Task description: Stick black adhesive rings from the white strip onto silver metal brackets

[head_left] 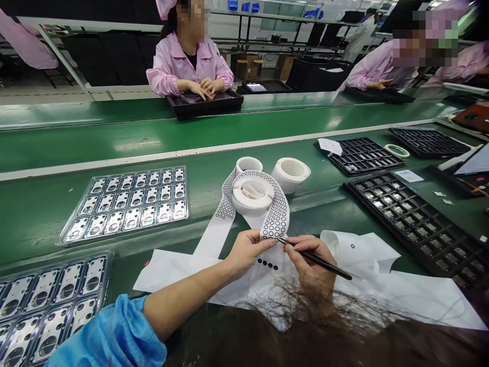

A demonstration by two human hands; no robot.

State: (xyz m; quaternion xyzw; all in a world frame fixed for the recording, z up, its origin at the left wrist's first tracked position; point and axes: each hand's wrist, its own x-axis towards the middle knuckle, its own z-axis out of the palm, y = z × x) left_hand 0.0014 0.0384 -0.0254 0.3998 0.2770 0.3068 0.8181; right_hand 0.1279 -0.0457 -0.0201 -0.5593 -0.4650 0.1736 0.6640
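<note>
My left hand [248, 250] pinches the edge of a white strip of round, black-outlined stickers [275, 216]. This strip curls off a sticker roll [252, 204] lying in front of me. In my right hand [315, 262] is a pair of black tweezers [326, 265], its tip touching the strip's lower edge beside my left thumb. Below the hands, a row of several black dots [267, 264] shows on white backing paper [244, 285]. Strands of hair blur the area under my right hand.
Two more white rolls [292, 171] stand behind. Clear trays of metal plates [133, 199] lie to the left. Black compartment trays [408, 219] with small parts sit at the right, near a tape ring [397, 150]. Across the green bench, a person [191, 66] works over a black tray [206, 106].
</note>
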